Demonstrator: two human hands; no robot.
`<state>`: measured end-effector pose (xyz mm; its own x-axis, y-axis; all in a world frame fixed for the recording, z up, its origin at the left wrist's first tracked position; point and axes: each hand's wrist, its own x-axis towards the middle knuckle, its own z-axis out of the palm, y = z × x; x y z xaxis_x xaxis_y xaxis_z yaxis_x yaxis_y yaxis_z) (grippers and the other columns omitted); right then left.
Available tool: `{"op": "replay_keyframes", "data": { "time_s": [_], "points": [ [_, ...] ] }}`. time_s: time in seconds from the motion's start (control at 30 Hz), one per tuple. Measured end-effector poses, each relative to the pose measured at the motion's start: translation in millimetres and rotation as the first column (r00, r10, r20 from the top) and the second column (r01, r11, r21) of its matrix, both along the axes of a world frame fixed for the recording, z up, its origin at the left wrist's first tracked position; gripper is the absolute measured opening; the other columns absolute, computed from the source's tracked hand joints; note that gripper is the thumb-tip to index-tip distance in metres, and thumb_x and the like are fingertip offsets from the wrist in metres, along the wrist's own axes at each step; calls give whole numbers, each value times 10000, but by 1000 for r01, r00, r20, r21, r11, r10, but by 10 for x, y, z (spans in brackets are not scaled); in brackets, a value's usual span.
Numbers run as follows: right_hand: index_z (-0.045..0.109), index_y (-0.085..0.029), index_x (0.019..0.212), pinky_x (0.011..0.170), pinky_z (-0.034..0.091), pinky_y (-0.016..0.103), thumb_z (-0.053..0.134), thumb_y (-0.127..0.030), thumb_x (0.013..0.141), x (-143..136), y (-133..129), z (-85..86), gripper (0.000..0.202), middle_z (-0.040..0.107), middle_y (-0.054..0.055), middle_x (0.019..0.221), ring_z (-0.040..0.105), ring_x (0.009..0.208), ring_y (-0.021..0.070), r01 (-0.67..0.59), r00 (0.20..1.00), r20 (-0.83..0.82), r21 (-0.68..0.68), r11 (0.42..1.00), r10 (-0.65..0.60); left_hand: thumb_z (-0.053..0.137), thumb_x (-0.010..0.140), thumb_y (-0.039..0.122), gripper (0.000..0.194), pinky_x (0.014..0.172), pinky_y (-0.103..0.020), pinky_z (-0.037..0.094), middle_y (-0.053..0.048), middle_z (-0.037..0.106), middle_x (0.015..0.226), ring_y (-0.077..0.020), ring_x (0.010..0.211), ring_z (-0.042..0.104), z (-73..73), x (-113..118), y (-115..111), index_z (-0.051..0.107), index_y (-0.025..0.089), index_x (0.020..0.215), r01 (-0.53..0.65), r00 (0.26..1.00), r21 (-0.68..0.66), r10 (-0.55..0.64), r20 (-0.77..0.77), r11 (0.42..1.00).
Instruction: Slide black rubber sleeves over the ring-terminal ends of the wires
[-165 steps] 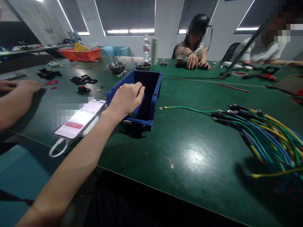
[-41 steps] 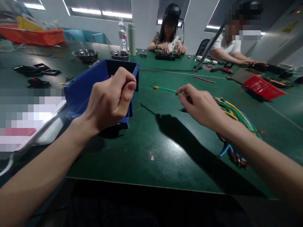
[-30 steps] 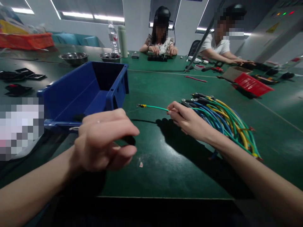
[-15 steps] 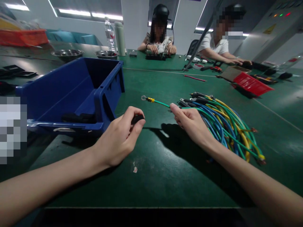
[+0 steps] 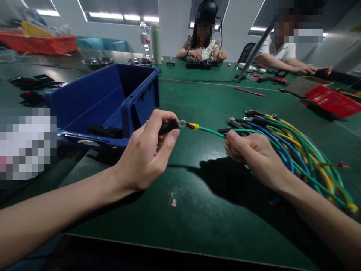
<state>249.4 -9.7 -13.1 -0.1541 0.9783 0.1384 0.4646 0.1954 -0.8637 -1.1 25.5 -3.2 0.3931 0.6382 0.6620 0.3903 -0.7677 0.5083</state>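
Observation:
Between its thumb and fingers, my left hand (image 5: 149,150) pinches a short black sleeve (image 5: 168,127). My right hand (image 5: 251,152) is closed on a green wire (image 5: 211,131) whose end points left. That end carries a yellow band (image 5: 193,126) and a silver ring terminal (image 5: 182,123). The ring is right at the sleeve's open end; whether they touch I cannot tell. Behind and right of my right hand lies a bundle of green, blue and yellow wires (image 5: 304,150), several with black sleeves and ring terminals.
A blue bin (image 5: 84,98) with black pieces inside stands left of my left hand. Farther back are metal bowls (image 5: 97,62), a water bottle (image 5: 144,41), a red wire (image 5: 249,92) and a red tray (image 5: 332,99). Two people work across the green table (image 5: 197,218).
My two hands have come closer in line, so the ring terminal now meets the sleeve's end. More of the black sleeve shows from my left fingers. The view has shifted left.

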Motion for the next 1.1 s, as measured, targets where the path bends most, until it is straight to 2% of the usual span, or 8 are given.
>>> {"op": "replay_keyframes", "data": {
  "time_s": [0.1, 0.23, 0.5, 0.63, 0.77, 0.87, 1.1],
  "points": [
    [241, -182, 513, 481, 194, 279, 394, -688, 943, 3, -10, 7, 682, 219, -13, 514, 231, 489, 66, -17, 1000, 26, 2, 1000, 17, 531, 945, 214, 134, 534, -197, 486, -61, 644, 959, -146, 842, 641, -8, -2, 2, 530, 164, 1069, 10, 1000, 5, -10, -2, 1000],
    [230, -185, 511, 470, 191, 284, 374, -679, 954, 17, -19, 11, 678, 207, -13, 510, 220, 480, 68, -42, 998, 41, 9, 999, 41, 525, 943, 176, 146, 628, -197, 530, -63, 657, 998, -139, 898, 649, 17, -3, -29, 546, 136, 1082, 16, 999, 1, -16, -32, 1000],
    [235, -183, 526, 464, 187, 282, 360, -600, 991, 66, -34, -8, 636, 174, -21, 514, 195, 473, 70, -140, 989, 59, 35, 989, 138, 542, 914, 149, 166, 689, -282, 541, -70, 639, 950, -157, 825, 619, 46, -42, -36, 587, 120, 1071, 58, 996, 124, -48, -79, 991],
    [248, -174, 524, 478, 213, 273, 353, -581, 1000, 78, -58, -18, 635, 180, -24, 513, 199, 477, 68, -133, 990, 65, 60, 989, 129, 559, 894, 131, 163, 704, -305, 549, -70, 632, 915, -159, 782, 610, 48, -50, -33, 598, 125, 1052, 88, 994, 201, -74, -75, 976],
    [237, -171, 524, 473, 210, 270, 349, -566, 1005, 68, -72, -1, 633, 171, -25, 511, 189, 470, 64, -157, 986, 65, 80, 984, 152, 564, 886, 134, 175, 704, -334, 555, -67, 638, 911, -180, 788, 617, 46, -59, -38, 585, 178, 1054, 128, 991, 214, -116, -68, 968],
    [219, -168, 523, 474, 205, 270, 352, -575, 1001, 60, -76, 17, 642, 162, -24, 510, 183, 468, 61, -171, 983, 81, 82, 982, 165, 585, 875, 122, 197, 725, -335, 552, -66, 645, 918, -177, 810, 621, 31, -64, -37, 582, 160, 1068, 157, 987, 249, -144, -70, 956],
    [224, -167, 513, 461, 202, 278, 364, -590, 992, 53, -81, 16, 655, 156, -21, 498, 172, 454, 64, -151, 985, 92, 92, 984, 143, 574, 886, 116, 196, 695, -328, 553, -43, 645, 902, -168, 793, 619, 19, -60, -42, 573, 208, 1060, 147, 988, 261, -131, -79, 954]
  ]
}}
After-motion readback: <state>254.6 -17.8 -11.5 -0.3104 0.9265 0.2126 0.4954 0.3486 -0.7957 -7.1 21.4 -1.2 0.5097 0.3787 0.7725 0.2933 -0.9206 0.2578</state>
